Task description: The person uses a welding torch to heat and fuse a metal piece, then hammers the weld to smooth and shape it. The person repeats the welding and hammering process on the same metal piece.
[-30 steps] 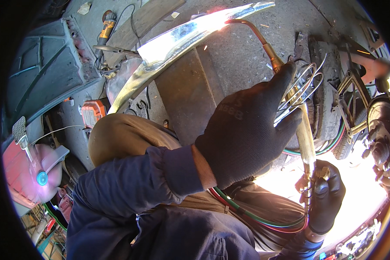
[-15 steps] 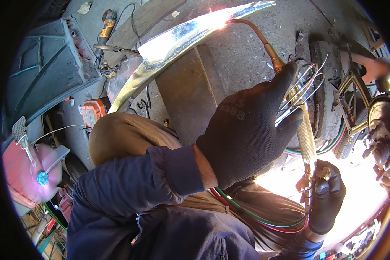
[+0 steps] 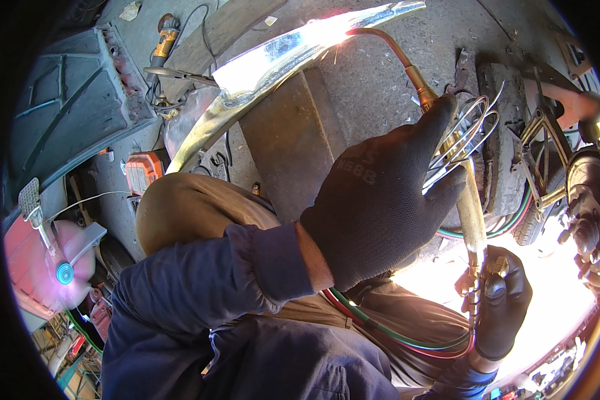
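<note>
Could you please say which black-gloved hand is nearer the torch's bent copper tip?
The black-gloved left hand, higher on the brass-coloured torch; the black-gloved right hand is at its lower end.

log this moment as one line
left black-gloved hand: gripping brass-coloured torch | right black-gloved hand: around torch's knobbed valve end | curved copper tip: bright glow at shiny curved metal panel

A workshop is indicated — torch (image 3: 473,217) held in left hand (image 3: 383,193) and right hand (image 3: 503,310), grinder (image 3: 164,45) laid beyond, leftward.
</note>
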A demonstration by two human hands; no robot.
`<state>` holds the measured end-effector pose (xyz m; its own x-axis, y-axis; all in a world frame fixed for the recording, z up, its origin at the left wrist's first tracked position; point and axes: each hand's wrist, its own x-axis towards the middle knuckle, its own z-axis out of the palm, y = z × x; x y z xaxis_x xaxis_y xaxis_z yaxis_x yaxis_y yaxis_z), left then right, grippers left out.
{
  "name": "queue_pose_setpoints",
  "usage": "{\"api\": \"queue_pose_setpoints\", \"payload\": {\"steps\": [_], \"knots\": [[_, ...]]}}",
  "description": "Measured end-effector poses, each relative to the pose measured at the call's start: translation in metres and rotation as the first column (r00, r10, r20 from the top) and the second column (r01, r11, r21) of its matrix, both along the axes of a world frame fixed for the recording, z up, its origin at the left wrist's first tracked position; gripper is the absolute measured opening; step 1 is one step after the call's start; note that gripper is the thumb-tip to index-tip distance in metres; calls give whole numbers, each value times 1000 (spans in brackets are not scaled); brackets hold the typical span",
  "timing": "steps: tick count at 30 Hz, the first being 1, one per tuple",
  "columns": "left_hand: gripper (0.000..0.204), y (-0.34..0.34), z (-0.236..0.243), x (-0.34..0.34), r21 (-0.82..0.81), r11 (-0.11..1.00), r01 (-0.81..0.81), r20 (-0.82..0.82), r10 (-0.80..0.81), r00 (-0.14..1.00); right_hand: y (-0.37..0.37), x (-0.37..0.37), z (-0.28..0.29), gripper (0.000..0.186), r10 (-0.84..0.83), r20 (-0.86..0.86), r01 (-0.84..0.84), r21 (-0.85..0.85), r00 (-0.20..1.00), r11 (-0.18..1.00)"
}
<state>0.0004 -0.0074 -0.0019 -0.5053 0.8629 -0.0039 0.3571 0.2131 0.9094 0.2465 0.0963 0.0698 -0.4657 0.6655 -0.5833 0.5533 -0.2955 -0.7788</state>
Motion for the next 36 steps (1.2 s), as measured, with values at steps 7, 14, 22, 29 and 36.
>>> {"api": "queue_pose_setpoints", "payload": {"steps": [7, 14, 22, 29, 36], "knots": [[66, -1, 3, 0, -28, 1000, 8, 17, -8, 1000, -1, 3, -1, 73, -5, 3, 5, -5, 1000, 1000], [66, 0, 3, 0, -36, 999, 8, 41, -7, 999, 2, 4, -1, 74, 18, 38, -19, 12, 999, 1000], [68, -1, 5, -1, -42, 999, 4, 31, -2, 1000, -4, 2, -4, 77, 13, 60, -17, 61, 998, 998], [68, -1, 3, 0, -36, 999, 3, 41, -2, 999, -2, 4, -6, 76, 6, 24, -8, 74, 1000, 997], [67, -4, 1, 1, -26, 1000, -4, -32, 3, 999, -3, -1, 0, 75, -22, 33, 22, 14, 999, 1000]]}}
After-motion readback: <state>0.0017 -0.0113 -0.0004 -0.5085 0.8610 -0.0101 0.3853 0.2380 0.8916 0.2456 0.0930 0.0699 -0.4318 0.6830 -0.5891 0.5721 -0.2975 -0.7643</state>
